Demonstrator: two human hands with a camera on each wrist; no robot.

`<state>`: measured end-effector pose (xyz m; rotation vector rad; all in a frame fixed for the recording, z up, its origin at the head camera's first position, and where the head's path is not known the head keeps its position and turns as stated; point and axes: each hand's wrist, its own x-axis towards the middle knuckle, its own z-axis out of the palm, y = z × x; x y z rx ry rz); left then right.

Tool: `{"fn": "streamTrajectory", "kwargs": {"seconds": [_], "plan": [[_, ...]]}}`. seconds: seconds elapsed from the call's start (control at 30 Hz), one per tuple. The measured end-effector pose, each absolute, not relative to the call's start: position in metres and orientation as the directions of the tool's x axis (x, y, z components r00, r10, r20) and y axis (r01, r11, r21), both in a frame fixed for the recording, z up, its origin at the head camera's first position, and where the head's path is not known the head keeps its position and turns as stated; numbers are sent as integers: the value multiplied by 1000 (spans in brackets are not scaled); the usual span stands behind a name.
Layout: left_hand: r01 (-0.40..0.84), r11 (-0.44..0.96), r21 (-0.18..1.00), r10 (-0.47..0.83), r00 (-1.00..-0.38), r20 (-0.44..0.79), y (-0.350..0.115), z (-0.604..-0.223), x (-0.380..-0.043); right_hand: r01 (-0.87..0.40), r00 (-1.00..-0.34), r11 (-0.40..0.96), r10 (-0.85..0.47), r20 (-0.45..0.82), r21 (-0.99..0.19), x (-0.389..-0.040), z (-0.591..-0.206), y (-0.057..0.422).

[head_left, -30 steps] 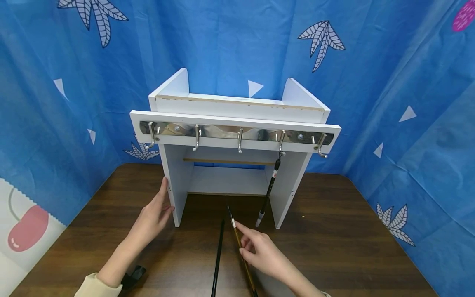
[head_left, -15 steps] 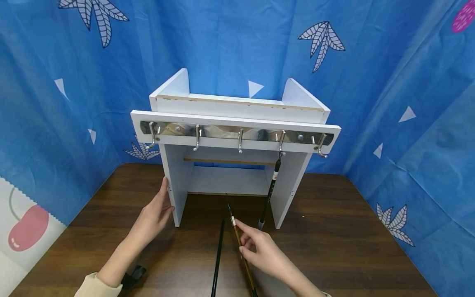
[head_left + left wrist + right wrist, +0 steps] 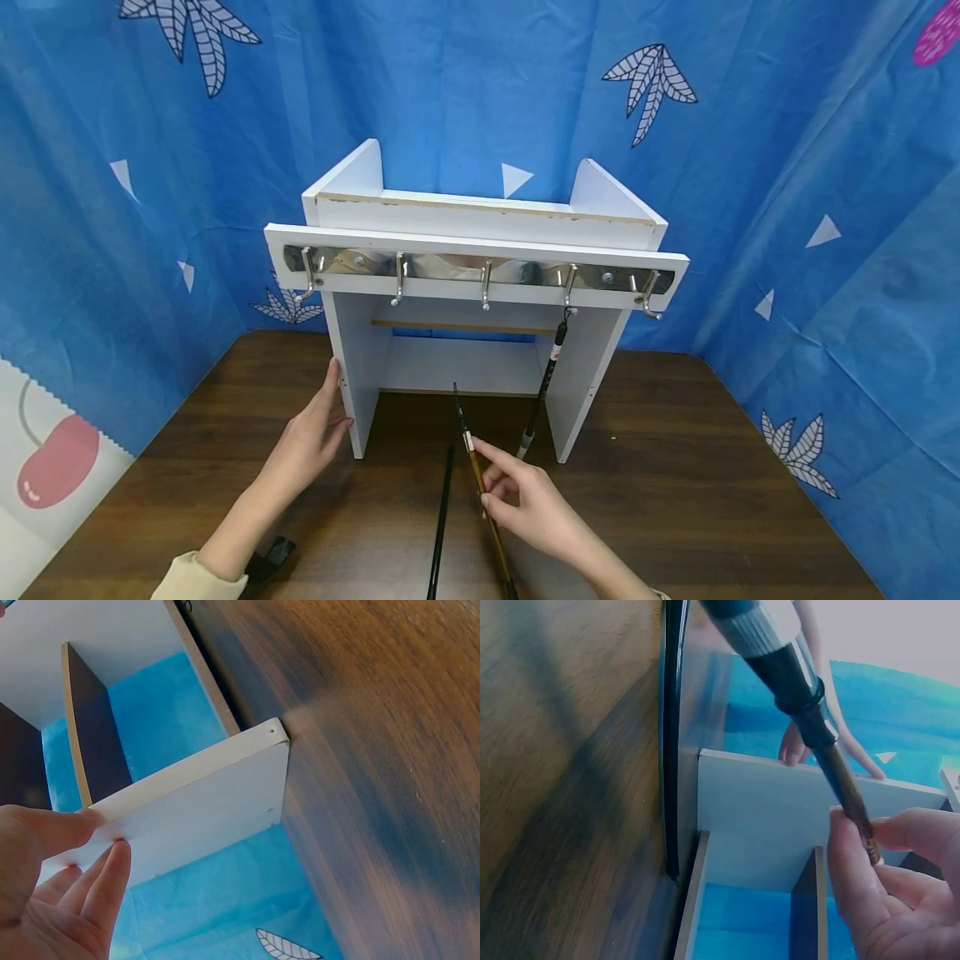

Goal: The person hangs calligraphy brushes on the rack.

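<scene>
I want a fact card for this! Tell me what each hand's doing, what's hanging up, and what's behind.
Right hand: pinches a slim brown-and-black brush
Left hand: touches the side panel of a white wooden shelf
Up front: five silver metal hooks
Hanging: a slim black brush, fourth hook from left
Lying: a thin black rod, on the brown wooden table
Behind: blue leaf-print cloth

I see room beneath the hook rail (image 3: 442, 265) between the side panels (image 3: 360, 358), but the hanging brush (image 3: 549, 375) crowds the right.
</scene>
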<state>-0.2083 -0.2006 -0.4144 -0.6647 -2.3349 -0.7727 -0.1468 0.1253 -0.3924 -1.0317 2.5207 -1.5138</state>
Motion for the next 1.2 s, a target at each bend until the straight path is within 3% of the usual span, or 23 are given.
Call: {"fn": "streamTrajectory", "kwargs": {"seconds": [0.67,1.2], "plan": [[604,714,355,270,-705,656,-201,-415,-208,-488,-753,96,-549,363,-868,-142,-383,124],[619,706,343,276,-687,672,-201,-416,-208,-497,-732,27,-550,402,-867,-138,-372,124]]}}
